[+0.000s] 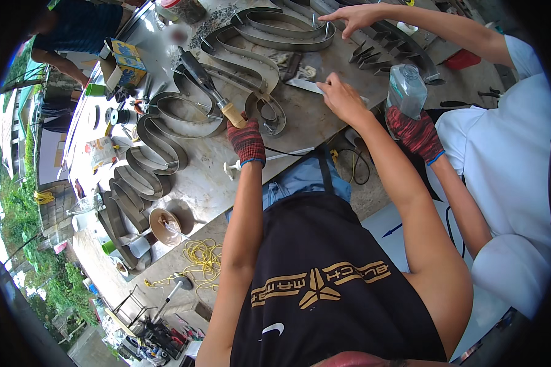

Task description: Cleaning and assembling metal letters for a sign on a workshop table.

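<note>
My left hand (246, 142), in a red and black knit glove, is closed around the wooden handle of a soldering iron (213, 92). Its thick dark head points up and left over the table, and a black cord trails from near the hand. My bare right hand (344, 99) has its fingers closed at a pale flat strip (306, 85), which lies low over the tabletop. Beside the iron stand curved metal strip outlines (256, 68), with a small looped one (266, 113) between my hands.
A co-worker at right holds a clear bottle (407, 90) in a gloved hand (415, 131) and points with a bare hand (352, 17). More metal outlines (159, 144) run along the table (205, 177). A brown bowl (165, 225), yellow box (127, 63) and yellow cord (201, 262) lie leftward.
</note>
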The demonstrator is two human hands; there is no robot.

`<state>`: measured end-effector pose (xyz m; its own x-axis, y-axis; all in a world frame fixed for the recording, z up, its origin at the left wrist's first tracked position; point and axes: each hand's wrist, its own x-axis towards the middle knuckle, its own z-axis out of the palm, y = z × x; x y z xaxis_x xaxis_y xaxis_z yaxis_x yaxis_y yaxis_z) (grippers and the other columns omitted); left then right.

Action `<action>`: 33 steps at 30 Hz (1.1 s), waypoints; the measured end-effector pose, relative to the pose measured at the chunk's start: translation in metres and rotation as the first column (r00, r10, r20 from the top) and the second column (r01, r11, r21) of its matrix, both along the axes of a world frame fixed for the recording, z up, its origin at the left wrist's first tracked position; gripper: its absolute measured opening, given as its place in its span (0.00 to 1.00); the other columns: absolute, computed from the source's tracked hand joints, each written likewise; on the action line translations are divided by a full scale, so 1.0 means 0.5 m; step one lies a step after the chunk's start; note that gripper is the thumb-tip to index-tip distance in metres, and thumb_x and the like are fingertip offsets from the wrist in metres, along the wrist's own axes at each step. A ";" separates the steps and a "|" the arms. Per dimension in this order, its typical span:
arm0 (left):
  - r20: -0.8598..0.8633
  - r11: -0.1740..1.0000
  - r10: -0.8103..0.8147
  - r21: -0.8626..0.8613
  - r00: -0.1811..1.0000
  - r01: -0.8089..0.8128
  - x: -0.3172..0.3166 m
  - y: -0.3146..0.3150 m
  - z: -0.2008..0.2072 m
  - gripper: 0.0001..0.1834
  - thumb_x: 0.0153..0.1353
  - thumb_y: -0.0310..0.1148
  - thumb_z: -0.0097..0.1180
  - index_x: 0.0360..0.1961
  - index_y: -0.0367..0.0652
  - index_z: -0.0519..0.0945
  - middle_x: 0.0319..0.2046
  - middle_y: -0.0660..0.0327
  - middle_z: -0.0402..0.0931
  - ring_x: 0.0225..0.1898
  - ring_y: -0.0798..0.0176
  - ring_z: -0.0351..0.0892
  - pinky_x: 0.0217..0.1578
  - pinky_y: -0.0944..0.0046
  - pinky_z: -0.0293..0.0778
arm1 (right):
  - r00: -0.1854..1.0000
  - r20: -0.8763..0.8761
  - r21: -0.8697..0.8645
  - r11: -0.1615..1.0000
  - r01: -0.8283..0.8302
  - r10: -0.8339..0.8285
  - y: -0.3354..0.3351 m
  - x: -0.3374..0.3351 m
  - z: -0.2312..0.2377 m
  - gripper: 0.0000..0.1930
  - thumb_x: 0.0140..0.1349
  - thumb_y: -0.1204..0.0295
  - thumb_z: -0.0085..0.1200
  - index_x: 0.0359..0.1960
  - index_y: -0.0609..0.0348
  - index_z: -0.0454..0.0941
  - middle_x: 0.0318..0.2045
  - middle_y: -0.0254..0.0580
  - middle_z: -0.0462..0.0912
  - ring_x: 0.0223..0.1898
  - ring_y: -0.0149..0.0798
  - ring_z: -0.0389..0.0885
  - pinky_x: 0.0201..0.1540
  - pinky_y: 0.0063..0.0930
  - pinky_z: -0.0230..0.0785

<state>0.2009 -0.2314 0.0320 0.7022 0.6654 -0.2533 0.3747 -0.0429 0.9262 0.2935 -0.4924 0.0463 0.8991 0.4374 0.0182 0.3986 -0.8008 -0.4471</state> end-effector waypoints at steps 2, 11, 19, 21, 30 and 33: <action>0.010 1.000 0.008 -0.017 1.000 -0.007 0.000 0.001 -0.002 0.18 0.53 0.26 0.64 0.46 0.38 0.77 0.35 0.61 0.79 0.32 0.66 0.77 0.38 0.64 0.74 | 1.000 -0.019 -0.025 0.999 0.020 -0.021 -0.019 -0.019 0.015 0.13 0.70 0.69 0.49 0.51 0.59 0.80 0.44 0.52 0.75 0.42 0.57 0.82 0.48 0.50 0.74; 0.037 0.997 0.009 -0.071 0.999 -0.006 0.002 0.006 0.005 0.17 0.53 0.25 0.63 0.46 0.38 0.77 0.35 0.61 0.78 0.34 0.66 0.77 0.39 0.64 0.74 | 0.994 0.045 0.116 0.988 0.098 -0.104 -0.046 -0.118 0.078 0.17 0.63 0.75 0.55 0.53 0.57 0.80 0.45 0.49 0.74 0.42 0.54 0.81 0.46 0.46 0.75; 0.032 0.996 0.024 -0.087 0.999 -0.021 0.004 0.007 0.007 0.18 0.52 0.24 0.63 0.46 0.38 0.78 0.36 0.60 0.79 0.33 0.66 0.76 0.39 0.64 0.73 | 0.999 -0.034 0.118 0.993 0.010 -0.006 0.032 -0.021 -0.019 0.17 0.67 0.73 0.49 0.57 0.58 0.77 0.49 0.51 0.73 0.45 0.56 0.80 0.50 0.47 0.74; 0.037 0.996 0.032 -0.080 0.999 -0.029 0.006 0.007 0.012 0.18 0.52 0.23 0.63 0.46 0.38 0.78 0.36 0.60 0.79 0.33 0.66 0.76 0.39 0.64 0.73 | 1.000 -0.018 0.114 0.993 -0.021 0.023 0.049 -0.001 -0.030 0.17 0.69 0.72 0.48 0.57 0.59 0.77 0.49 0.51 0.73 0.46 0.56 0.80 0.50 0.47 0.74; 0.070 0.989 0.040 -0.148 0.997 -0.029 0.007 0.000 0.043 0.17 0.53 0.23 0.63 0.46 0.38 0.77 0.33 0.63 0.78 0.29 0.69 0.73 0.32 0.68 0.71 | 0.997 -0.015 0.108 0.991 -0.076 0.079 0.101 0.041 -0.062 0.17 0.72 0.71 0.44 0.58 0.63 0.75 0.50 0.57 0.72 0.47 0.58 0.80 0.53 0.49 0.73; 0.053 0.983 0.059 -0.176 0.997 -0.048 0.009 -0.001 0.060 0.17 0.54 0.23 0.63 0.45 0.39 0.78 0.31 0.64 0.77 0.26 0.70 0.72 0.28 0.69 0.69 | 0.998 -0.048 0.099 0.994 -0.035 0.040 0.131 0.050 -0.071 0.17 0.72 0.70 0.42 0.59 0.63 0.74 0.50 0.58 0.72 0.48 0.60 0.81 0.53 0.49 0.74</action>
<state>0.2052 -0.2320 0.0619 0.6836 0.6515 -0.3290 0.3180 0.1399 0.9377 0.3184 -0.4272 0.0107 0.8829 0.4692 0.0187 0.4030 -0.7368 -0.5429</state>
